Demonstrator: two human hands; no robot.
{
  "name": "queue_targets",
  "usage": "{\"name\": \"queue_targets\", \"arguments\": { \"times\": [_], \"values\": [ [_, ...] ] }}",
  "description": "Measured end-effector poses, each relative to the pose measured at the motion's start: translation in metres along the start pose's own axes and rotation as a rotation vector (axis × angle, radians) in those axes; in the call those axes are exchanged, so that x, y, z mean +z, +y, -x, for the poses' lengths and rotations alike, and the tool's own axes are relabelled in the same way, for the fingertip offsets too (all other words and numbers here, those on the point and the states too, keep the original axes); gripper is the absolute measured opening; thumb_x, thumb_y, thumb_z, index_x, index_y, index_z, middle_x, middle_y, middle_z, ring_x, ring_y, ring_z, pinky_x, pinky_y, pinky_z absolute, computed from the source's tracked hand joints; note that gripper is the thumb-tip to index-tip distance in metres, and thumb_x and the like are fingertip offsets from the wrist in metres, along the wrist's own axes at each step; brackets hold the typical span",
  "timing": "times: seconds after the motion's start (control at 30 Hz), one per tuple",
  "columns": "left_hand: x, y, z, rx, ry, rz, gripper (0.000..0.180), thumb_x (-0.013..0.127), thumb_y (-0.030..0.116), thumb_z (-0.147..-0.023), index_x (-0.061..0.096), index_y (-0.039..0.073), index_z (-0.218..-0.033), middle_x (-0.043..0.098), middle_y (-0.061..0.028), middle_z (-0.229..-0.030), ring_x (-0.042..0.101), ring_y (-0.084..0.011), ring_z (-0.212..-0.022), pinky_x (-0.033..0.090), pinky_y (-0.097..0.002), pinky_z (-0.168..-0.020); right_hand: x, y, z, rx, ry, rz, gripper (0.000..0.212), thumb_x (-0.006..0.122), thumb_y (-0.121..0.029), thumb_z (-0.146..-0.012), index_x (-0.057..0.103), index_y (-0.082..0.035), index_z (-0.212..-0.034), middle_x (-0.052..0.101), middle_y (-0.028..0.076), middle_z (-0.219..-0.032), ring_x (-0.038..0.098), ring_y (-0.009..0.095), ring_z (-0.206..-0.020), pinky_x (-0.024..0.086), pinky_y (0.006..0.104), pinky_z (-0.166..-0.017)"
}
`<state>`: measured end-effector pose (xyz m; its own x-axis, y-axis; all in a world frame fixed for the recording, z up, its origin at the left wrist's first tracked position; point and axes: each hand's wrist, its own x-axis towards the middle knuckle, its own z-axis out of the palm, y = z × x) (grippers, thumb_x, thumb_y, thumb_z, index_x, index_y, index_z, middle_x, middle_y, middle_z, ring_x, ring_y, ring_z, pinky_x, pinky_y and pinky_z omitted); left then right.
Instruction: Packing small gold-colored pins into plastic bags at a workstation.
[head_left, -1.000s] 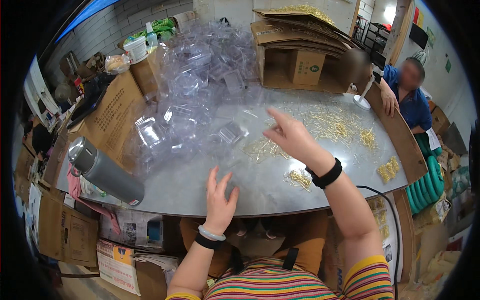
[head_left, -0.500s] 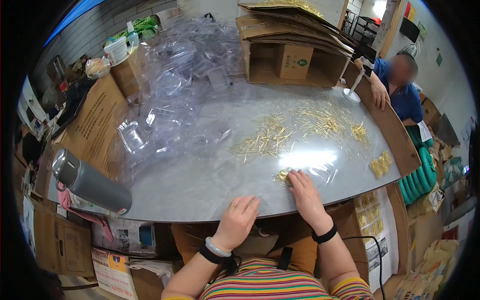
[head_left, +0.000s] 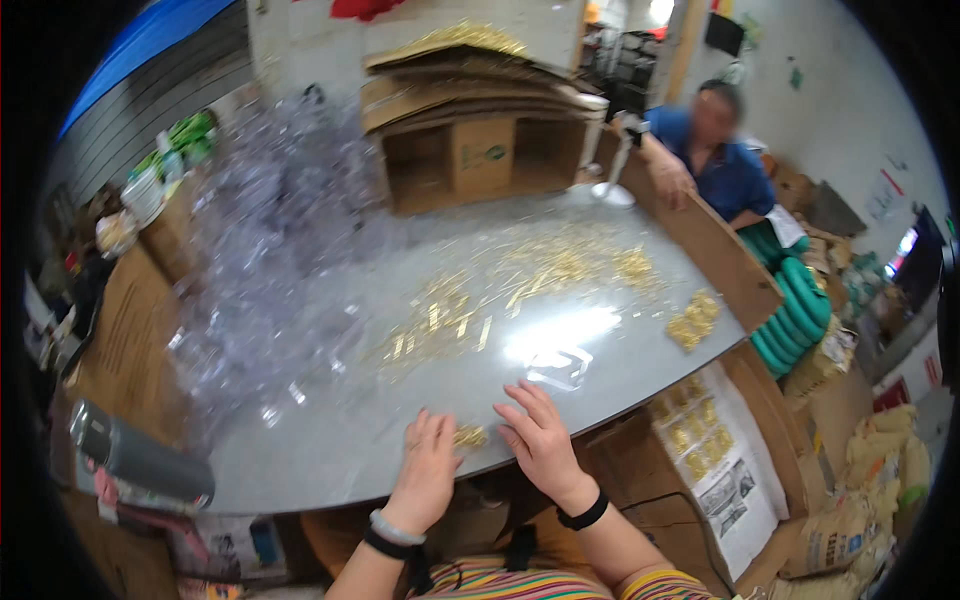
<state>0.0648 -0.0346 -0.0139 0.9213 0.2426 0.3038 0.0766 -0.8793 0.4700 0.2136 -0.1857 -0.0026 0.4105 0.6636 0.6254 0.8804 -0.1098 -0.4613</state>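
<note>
My left hand (head_left: 427, 470) rests on the near edge of the grey table (head_left: 300, 440), its fingers stretched out. Against those fingertips lies a small bunch of gold wire hooks (head_left: 470, 436). To the right of the bunch, my right hand (head_left: 543, 445) hovers or rests lightly with fingers spread, holding nothing. Beyond both hands a loose scatter of gold wire hooks (head_left: 560, 262) stretches across the table. A clear plastic piece (head_left: 560, 368) lies in the glare ahead of my right hand. Neat gold bundles (head_left: 693, 320) sit near the right edge.
A heap of clear plastic boxes (head_left: 280, 220) covers the left side. A grey bottle (head_left: 140, 455) stands at the near left. Cardboard boxes (head_left: 483, 160) and a white stand (head_left: 613, 192) are at the back. A person (head_left: 715, 150) leans on the cardboard wall (head_left: 715, 260) at right.
The view has swung to the right. The small bunch of hooks, under my right fingertips before, now lies beside my left fingers. My right hand has come off it, and its fingers have spread.
</note>
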Motion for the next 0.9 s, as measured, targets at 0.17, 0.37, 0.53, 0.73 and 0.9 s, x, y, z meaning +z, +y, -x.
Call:
{"name": "queue_targets", "arguments": {
  "times": [0.17,0.37,0.53,0.73,0.9],
  "values": [
    [0.005,0.005,-0.011,0.013,0.001,0.004,0.055,0.063,0.003,-0.088,0.041,-0.005,-0.138,0.041,-0.0228,-0.133,0.031,-0.0462,-0.138,0.027,-0.0566,-0.115,-0.028,0.032,0.002,0.275,0.141,0.381,0.037,0.071,-0.006,-0.083,0.063,-0.004,-0.120,0.050,0.022,-0.140,0.050,0.045,-0.125,0.043,0.0491,-0.105],
    [0.013,0.006,-0.018,0.044,-0.032,-0.015,0.045,0.059,0.002,-0.089,0.047,-0.006,-0.132,0.043,-0.0217,-0.131,0.035,-0.0453,-0.136,0.027,-0.0567,-0.115,-0.014,0.054,0.012,0.278,0.107,0.214,0.028,0.069,-0.003,-0.082,0.066,-0.005,-0.110,0.058,0.022,-0.130,0.059,0.040,-0.112,0.050,0.0448,-0.096],
    [0.012,0.000,-0.013,-0.033,0.027,0.164,0.049,0.059,0.013,-0.094,0.044,-0.007,-0.136,0.044,-0.0243,-0.134,0.038,-0.0464,-0.133,0.031,-0.0524,-0.114,0.002,0.012,-0.003,0.184,0.145,0.060,0.026,0.067,0.001,-0.083,0.067,-0.006,-0.107,0.062,0.018,-0.127,0.062,0.038,-0.109,0.053,0.0423,-0.091],
    [0.002,-0.002,0.009,-0.142,0.363,0.626,0.069,0.047,0.041,-0.104,0.027,-0.004,-0.151,0.050,-0.0213,-0.132,0.049,-0.0343,-0.126,0.040,-0.0430,-0.106,-0.001,-0.024,-0.014,-0.033,0.029,-0.048,0.032,0.067,0.002,-0.078,0.067,-0.006,-0.109,0.061,0.017,-0.128,0.062,0.037,-0.115,0.053,0.0408,-0.095],
    [-0.020,0.018,0.010,-0.416,0.414,1.191,0.068,0.041,0.032,-0.108,0.004,0.003,-0.157,0.058,-0.0173,-0.120,0.058,-0.0225,-0.108,0.047,-0.0368,-0.096,0.016,-0.045,-0.016,-0.221,-0.048,-0.139,0.037,0.070,0.000,-0.079,0.065,-0.005,-0.116,0.061,0.019,-0.130,0.064,0.037,-0.111,0.055,0.0409,-0.093]
  ]
}}
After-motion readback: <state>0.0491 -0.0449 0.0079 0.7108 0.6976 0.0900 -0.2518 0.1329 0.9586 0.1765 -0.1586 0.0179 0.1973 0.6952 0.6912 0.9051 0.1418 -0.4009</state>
